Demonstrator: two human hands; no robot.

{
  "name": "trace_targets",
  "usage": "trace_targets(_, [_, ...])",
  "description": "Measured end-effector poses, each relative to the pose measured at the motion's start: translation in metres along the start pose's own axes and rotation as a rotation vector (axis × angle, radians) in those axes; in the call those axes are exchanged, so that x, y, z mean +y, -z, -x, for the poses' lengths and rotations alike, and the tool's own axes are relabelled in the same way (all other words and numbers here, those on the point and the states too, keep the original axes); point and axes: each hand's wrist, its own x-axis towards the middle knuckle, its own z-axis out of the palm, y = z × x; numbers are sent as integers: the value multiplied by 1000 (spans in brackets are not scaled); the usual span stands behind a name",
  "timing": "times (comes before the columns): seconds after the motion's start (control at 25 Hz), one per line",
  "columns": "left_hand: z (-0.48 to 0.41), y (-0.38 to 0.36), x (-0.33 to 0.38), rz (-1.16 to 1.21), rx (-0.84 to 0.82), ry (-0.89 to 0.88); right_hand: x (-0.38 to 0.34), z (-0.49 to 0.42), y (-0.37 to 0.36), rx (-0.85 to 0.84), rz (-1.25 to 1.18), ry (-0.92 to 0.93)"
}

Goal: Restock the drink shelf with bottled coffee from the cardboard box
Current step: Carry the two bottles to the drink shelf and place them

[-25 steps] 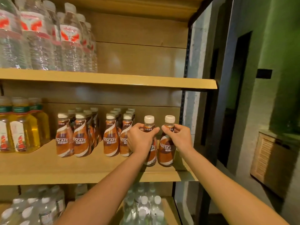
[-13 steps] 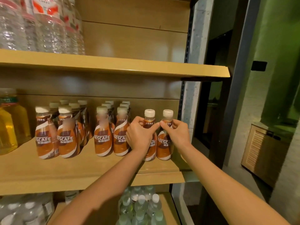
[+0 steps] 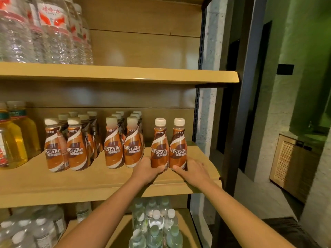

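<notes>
Hands slide from necks down to bases.
The left hand (image 3: 146,170) now grips the left coffee bottle (image 3: 159,145) low, at its 7 o'clock. The right hand (image 3: 192,170) holds the right coffee bottle (image 3: 178,145) at 5 o'clock, leaving both necks bare.

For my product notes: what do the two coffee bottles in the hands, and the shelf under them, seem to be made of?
Coffee bottles: probably plastic under a glossy printed sleeve, since light glints on it; caps look matte white plastic. Shelf: seemingly laminated board, smooth tan, soft sheen.
</notes>
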Motion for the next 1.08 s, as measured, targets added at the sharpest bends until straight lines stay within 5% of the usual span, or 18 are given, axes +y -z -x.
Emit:
trace_targets(0.48, [-89,-37,-10,-148,46,-12,26,-74,-9,34,137,-22])
trace_targets(0.68, [-128,-45,-20,-433,110,-16,37,-115,-19,11,172,-36])
trace_targets(1.08, [-112,-44,-10,-601,13,84,28,-106,-10,-192,249,-121])
